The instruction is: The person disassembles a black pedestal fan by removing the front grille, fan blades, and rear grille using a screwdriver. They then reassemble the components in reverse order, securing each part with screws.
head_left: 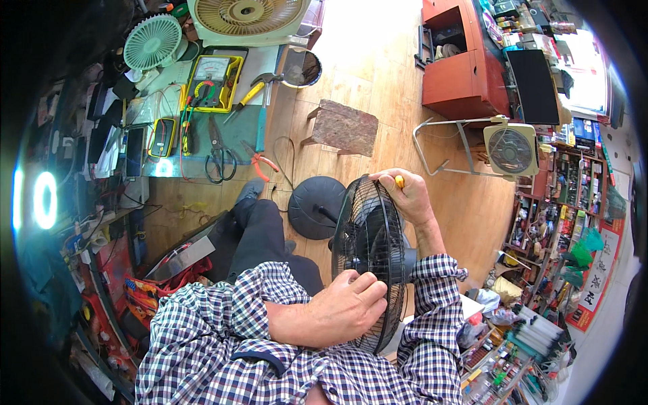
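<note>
Surrounding the fan [361, 236] are floorboards [466, 209], workbench [196, 167] and shelves [540, 197].

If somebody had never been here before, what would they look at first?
Probably the black fan in the middle, with the left hand at the near part of its cage and the right hand at the far rim, holding a small yellow thing. Next, maybe the glowing white ring at the far left and the big cream fan at the top.
</note>
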Demonstrator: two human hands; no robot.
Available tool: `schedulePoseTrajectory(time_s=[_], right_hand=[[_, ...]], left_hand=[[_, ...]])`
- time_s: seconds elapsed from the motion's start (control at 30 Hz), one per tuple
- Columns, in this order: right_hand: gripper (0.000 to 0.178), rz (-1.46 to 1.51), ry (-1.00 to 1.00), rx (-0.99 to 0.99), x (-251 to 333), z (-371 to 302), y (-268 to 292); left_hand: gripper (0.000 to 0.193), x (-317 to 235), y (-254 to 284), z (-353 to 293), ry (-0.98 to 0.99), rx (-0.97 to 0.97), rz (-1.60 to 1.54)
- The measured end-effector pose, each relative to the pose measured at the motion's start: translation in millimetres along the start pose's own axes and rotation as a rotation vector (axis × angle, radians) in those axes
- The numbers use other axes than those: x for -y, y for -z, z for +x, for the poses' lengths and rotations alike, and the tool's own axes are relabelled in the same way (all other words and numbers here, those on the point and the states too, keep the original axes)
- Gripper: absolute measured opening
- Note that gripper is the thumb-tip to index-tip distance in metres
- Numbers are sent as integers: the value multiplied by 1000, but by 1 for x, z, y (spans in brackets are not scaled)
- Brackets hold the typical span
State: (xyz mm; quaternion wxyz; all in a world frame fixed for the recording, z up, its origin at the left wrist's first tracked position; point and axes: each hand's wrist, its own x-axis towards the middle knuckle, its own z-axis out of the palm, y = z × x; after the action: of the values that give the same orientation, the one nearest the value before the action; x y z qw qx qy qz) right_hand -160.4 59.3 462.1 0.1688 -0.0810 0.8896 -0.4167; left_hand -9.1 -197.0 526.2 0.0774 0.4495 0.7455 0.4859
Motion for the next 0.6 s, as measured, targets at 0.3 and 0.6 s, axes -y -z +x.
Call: schedulePoseTrajectory(time_s=[0.3, 0.6], right_hand=[[24, 83, -21, -253, 3, -26, 4], [28, 246, -417, -771, -17, -276, -6]], left_hand=[[28, 4, -8, 1, 1, -27, -4], [48, 17, -4, -3, 69, -50, 54]])
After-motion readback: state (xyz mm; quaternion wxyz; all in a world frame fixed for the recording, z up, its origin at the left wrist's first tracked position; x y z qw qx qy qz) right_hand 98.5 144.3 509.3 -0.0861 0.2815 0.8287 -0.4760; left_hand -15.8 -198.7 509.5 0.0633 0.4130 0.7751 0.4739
